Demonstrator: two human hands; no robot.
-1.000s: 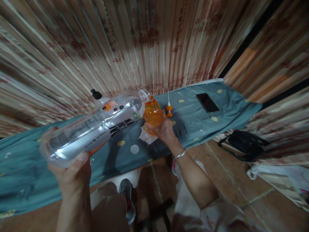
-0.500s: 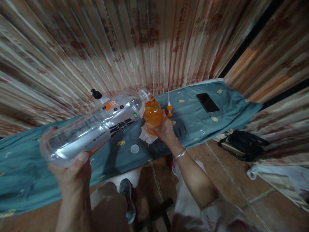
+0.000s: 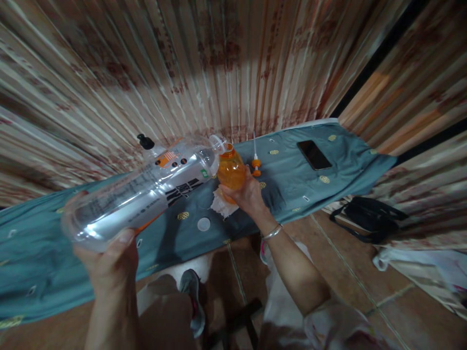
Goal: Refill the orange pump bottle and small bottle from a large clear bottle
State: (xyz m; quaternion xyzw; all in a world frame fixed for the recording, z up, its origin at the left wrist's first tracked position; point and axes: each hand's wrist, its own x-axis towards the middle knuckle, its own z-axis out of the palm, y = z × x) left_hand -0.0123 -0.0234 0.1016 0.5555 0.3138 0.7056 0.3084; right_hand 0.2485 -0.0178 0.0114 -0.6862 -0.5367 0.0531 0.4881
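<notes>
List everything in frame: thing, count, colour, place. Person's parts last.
large bottle: 1, clear with orange-black label, tipped, mouth at the small bottle's opening
small bottle: 1, orange, upright on the cloth
tissue: 1, white, under and beside the small bottle
cap: 1, white, on the cloth near its front edge
pump tube: 1, white with orange collar, lying right of the small bottle
phone: 1, black, right end of the cloth
cloth: 1, grey-blue, covering the board
black knob: 1, behind the large bottle
bag: 1, black, on the floor at right
curtain: striped beige-red, behind
shoe: 1, grey, on the floor
left hand: holds the large bottle's base
right hand: grips the small bottle; silver bracelet on the wrist
</notes>
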